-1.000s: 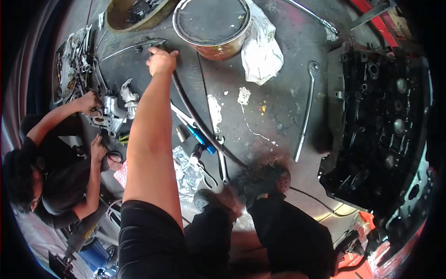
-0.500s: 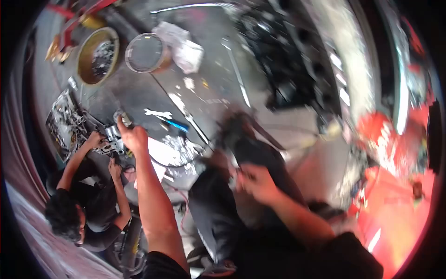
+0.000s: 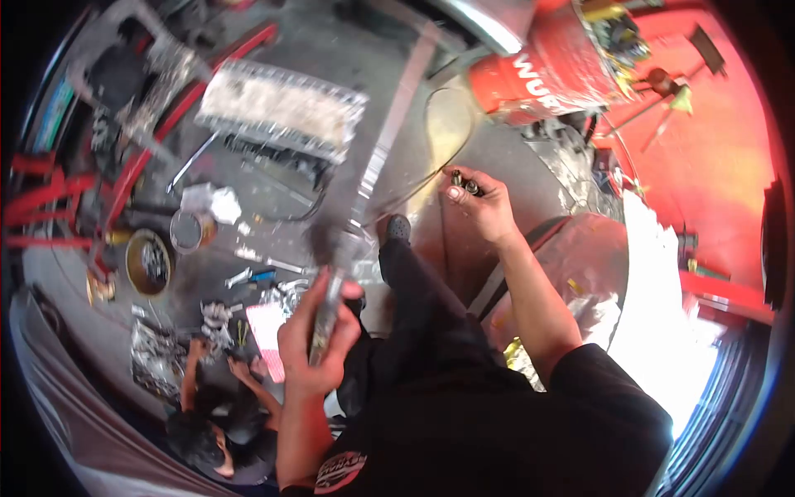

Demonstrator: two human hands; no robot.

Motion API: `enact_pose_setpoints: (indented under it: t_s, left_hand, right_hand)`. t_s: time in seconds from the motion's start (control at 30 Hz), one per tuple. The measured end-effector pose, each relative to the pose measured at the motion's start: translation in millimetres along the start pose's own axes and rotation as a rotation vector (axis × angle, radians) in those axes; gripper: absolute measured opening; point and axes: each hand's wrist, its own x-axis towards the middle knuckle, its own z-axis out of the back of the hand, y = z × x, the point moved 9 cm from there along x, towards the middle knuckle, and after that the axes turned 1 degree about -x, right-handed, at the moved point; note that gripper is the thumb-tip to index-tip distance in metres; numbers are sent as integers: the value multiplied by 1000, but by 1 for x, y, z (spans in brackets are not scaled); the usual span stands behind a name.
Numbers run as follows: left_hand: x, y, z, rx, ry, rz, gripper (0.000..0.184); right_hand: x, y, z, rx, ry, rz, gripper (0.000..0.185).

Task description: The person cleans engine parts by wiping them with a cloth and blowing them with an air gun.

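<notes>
My left hand [image 3: 315,335] is closed around the handle of a long metal tool [image 3: 328,316], which points up and away from me. The tool's far part is smeared by motion, so I cannot tell its exact kind or where it ends. In my right hand [image 3: 489,207], held out over the floor, small dark cylindrical metal pieces [image 3: 471,188] sit between thumb and fingers; they look like sockets. Below and between the hands are my dark-trousered leg and a dark shoe [image 3: 398,227].
A co-worker [image 3: 207,435] crouches lower left, hands at metal engine parts [image 3: 217,325]. Nearby are a round basin [image 3: 130,263], a wrench [image 3: 238,277] and a pink-and-white sheet [image 3: 263,327]. A cylinder head [image 3: 281,108] lies farther off. A red drum [image 3: 538,74] stands upper right, with a cable on the floor.
The view has swung right, bringing the red drum fully into sight. My left hand, earlier stretched toward the co-worker's parts, now grips the long metal tool. My right hand has moved away from my knees.
</notes>
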Motion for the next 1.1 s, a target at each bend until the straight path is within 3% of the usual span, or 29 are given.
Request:
enact_pose_setpoints:
  t_s: [0.07,0.17,0.23,0.27,0.37,0.43,0.7,0.93,1.03,1.1]
  left_hand:
    - [7,-38,-57,-67,219,-30,56]
    - [10,-51,-122,96,406,-24,63]
    - [21,-57,-158,202,302,204,49]
    - [30,-69,-182,225,314,204,49]
    - [60,-73,-240,548,307,288,24]
    - [83,-64,-275,562,276,316,24]
    - [165,-54,-371,599,293,324,24]
    - [199,-58,-397,702,368,336,27]
    - [208,-70,-400,581,327,401,26]
    - [218,-77,-393,616,340,351,24]
  right_hand:
    - [1,5,64,61,-100,32,31]
    - [11,0,159,78,-274,95,26]
    - [25,-23,206,134,-314,88,26]
    - [33,-31,226,169,-333,91,26]
    - [61,-62,273,145,-359,70,25]
    - [79,-80,300,167,-365,125,25]
    - [131,-99,371,148,-369,141,25]
    - [155,-88,397,55,-360,161,26]
    - [157,-63,403,-90,-448,304,25]
    - [170,-84,396,128,-373,62,22]
